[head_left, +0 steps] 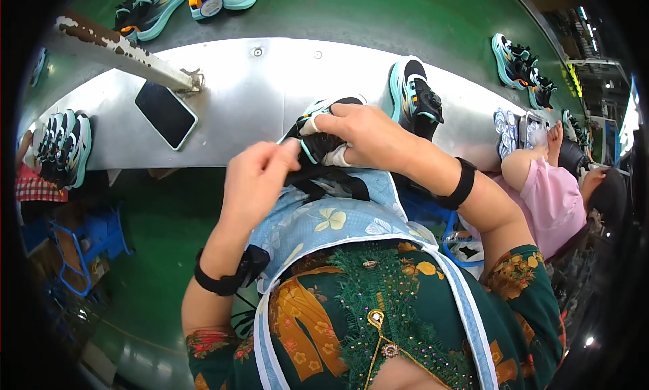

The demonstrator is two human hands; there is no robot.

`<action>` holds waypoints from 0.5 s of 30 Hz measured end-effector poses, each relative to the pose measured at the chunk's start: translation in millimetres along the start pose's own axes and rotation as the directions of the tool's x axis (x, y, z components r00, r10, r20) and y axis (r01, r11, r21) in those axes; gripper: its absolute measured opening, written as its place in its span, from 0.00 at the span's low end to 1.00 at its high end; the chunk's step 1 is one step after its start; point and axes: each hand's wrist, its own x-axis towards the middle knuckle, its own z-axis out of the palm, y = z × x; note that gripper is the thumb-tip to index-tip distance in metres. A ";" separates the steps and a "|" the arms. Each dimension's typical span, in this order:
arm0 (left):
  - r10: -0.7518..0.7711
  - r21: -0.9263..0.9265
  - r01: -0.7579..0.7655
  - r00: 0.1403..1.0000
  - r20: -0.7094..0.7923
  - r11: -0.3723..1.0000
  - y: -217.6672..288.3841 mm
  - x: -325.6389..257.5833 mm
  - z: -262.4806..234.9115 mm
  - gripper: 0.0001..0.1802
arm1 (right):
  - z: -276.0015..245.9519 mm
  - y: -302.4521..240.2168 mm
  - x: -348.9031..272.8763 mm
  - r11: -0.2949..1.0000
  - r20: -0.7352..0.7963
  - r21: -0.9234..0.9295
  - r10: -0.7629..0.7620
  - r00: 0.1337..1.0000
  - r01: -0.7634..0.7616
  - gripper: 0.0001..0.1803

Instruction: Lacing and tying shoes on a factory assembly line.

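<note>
The right hand point(368, 134) grips the shoe point(320, 145), slanting lengthwise toward the left hand point(255, 181), whose curled fingers' hold I can't tell.

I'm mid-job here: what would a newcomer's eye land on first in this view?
Probably the black and mint shoe at the centre, by the near edge of the metal table, with the right hand gripping it and the left hand beside it. Next, the dark phone lying farther left, near the foot of a chipped post.
</note>
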 end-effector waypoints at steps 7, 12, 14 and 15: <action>-0.129 -0.107 0.191 0.896 0.424 0.976 -11.2 15.7 10.9 0.13 | -10.0 6.5 -7.3 0.898 0.031 0.436 0.048 0.998 -0.056 0.24; -0.162 -0.185 0.218 0.948 0.275 0.958 -14.9 2.7 20.4 0.11 | 15.8 -0.5 -15.5 0.998 -0.310 -0.039 -0.060 0.949 0.050 0.20; -0.159 -0.171 0.208 0.952 0.260 0.963 -11.7 3.4 19.2 0.11 | 8.6 0.6 -13.1 0.993 -0.206 -0.113 0.016 0.978 -0.040 0.18; -0.158 -0.158 0.200 0.956 0.247 0.967 -11.1 2.5 19.4 0.12 | 4.7 1.5 -12.4 0.993 -0.177 0.059 0.107 0.978 -0.098 0.17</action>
